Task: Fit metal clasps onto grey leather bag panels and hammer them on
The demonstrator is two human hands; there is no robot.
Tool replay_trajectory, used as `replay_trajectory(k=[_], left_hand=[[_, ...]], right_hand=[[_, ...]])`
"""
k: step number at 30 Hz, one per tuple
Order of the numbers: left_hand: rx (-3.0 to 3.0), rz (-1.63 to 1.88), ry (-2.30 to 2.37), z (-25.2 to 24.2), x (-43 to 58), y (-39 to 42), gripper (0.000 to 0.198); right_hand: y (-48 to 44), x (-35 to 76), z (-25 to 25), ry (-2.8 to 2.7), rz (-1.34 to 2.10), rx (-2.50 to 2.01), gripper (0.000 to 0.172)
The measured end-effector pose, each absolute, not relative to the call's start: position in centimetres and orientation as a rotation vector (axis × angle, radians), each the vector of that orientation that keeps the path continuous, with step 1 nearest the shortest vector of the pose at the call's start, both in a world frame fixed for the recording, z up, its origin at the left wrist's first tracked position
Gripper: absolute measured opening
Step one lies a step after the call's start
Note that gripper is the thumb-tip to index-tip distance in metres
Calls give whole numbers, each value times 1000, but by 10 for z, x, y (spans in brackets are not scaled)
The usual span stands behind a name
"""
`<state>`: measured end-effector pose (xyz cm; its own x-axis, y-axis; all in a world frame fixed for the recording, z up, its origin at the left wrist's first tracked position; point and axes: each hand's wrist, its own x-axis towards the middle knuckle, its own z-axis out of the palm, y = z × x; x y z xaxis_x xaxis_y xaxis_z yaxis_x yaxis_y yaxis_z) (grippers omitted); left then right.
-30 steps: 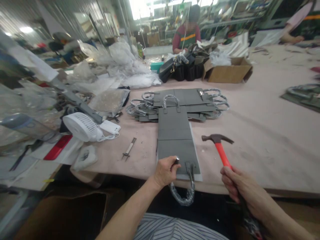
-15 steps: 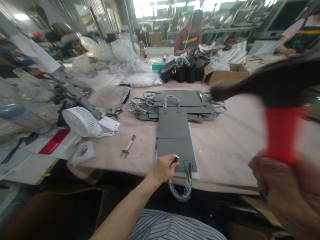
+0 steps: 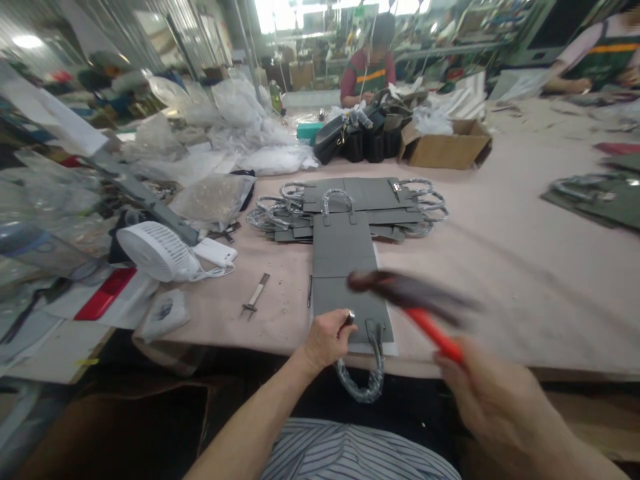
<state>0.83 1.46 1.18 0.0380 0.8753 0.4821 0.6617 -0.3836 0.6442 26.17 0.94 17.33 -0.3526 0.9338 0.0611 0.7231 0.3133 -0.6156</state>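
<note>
My left hand (image 3: pixel 326 337) is closed round a short metal punch (image 3: pixel 351 318), its shiny top showing above the fist. The punch stands over the near end of a grey bag panel (image 3: pixel 345 247), close to where a handle (image 3: pixel 361 393) wrapped in clear plastic joins it. The tip is hidden by my fingers. My right hand (image 3: pixel 480 380) grips the red handle of a hammer (image 3: pixel 410 290), whose head is blurred by motion just above and right of the punch. White sheeting (image 3: pixel 391 349) shows under the panel's edge.
Behind lies a pile of grey bag panels (image 3: pixel 370 193). A compass-like metal tool (image 3: pixel 255 298), a white fan (image 3: pixel 155 250) and a power bank (image 3: pixel 216 250) are at left. Farther back are black bags (image 3: pixel 360 143) and a cardboard box (image 3: pixel 445 150). Two people sit across the table.
My right hand has swung the hammer down and leftward from high on the right to near the punch. My left hand holds the punch in about the same place.
</note>
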Motion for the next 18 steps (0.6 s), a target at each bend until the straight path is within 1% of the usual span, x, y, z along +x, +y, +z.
replay_trajectory(k=[4,6,8,10,11,12,13,14,16,17,18], left_hand=[[2057,1258,1568,12,8,14,7],[2045,1258,1559,14,8,13,6],[2029,1254,1561,15,8,13,6],[2017,1240,1561,17,7,13,6],[2015,1234,1553,17,7,13,7],[2012,1229,1542,18,6,12,8],[2010,1222,1530,18,5,11,9],[2005,1213,1520,19,4,10,10],[1983,1194,1521,20,2,7,12],[1966,1188,1534,21,2,6,13],[1949,1187,1552,23,1,5,13]], right_hand=[[12,263,161,-2280,828,-1467,39],[21,269,156,-2145,915,-1546,44],[34,280,142,-1947,1086,-1664,48],[47,292,119,-1739,1295,-1819,48],[53,298,106,-1675,1341,-1897,46],[58,303,93,-1690,1294,-1961,43],[61,306,82,-1767,1156,-2007,40],[63,307,72,-1887,944,-2011,37],[63,301,59,-2120,476,-1878,33],[61,294,56,-2187,313,-1759,34],[58,284,53,-2225,232,-1630,37]])
